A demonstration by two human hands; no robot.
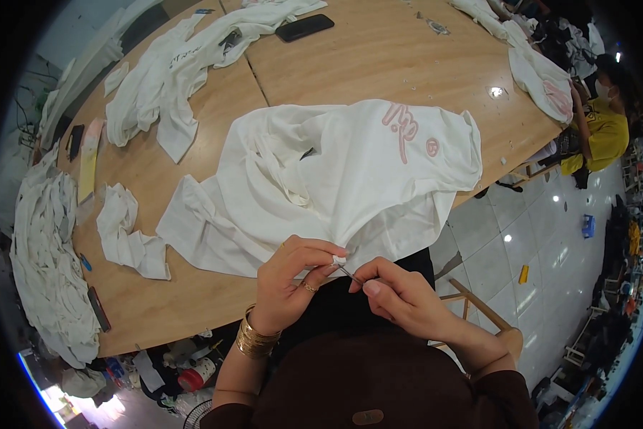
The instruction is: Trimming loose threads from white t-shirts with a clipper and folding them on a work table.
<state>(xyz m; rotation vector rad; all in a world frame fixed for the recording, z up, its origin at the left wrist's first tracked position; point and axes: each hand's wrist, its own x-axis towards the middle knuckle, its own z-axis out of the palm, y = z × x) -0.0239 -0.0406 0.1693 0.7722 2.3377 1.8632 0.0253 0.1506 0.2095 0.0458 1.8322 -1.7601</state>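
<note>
Trimming underway — left hand (287, 282) is pinching the white garment (350, 171) hem at the table (379, 57) edge, right hand (400, 297) gripping a thin metal tool (349, 273). Keeping fabric taut, tip shallow — safer.

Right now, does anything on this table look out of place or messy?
Nothing looks damaged or spilled. The white shirt being worked on lies rumpled, overhanging the table edge, and other white garments lie crumpled around a black phone.

Light wooden table (379, 64). On it: big white garment (350, 179) spread at near edge, another white garment (171, 79) far left, small crumpled cloth (125, 232), black phone (304, 27), yellow strip (88, 161).
</note>
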